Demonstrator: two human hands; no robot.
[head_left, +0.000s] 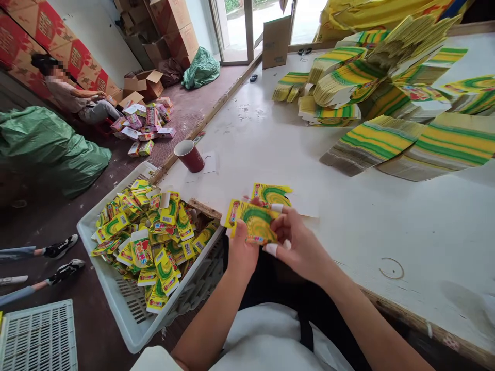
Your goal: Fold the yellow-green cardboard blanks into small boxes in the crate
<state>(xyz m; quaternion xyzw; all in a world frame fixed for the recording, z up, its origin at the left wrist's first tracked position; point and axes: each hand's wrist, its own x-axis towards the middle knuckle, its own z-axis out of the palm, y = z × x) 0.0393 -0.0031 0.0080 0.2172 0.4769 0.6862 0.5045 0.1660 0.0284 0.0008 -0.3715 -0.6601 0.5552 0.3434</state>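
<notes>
A yellow and green printed carton is held between both hands over the table's front edge. My left hand grips its left end, thumb on top. At its right end, my right hand closes on the carton, with white covers on several fingertips. Just beyond lies another flat yellow carton on the white table. To the left, a white plastic crate holds a heap of folded yellow cartons.
Stacks of flat cartons cover the table's far right. A dark red cup stands near the left edge. A seated person is beside pink boxes; another person's shoes show at left. A green sack lies on the floor.
</notes>
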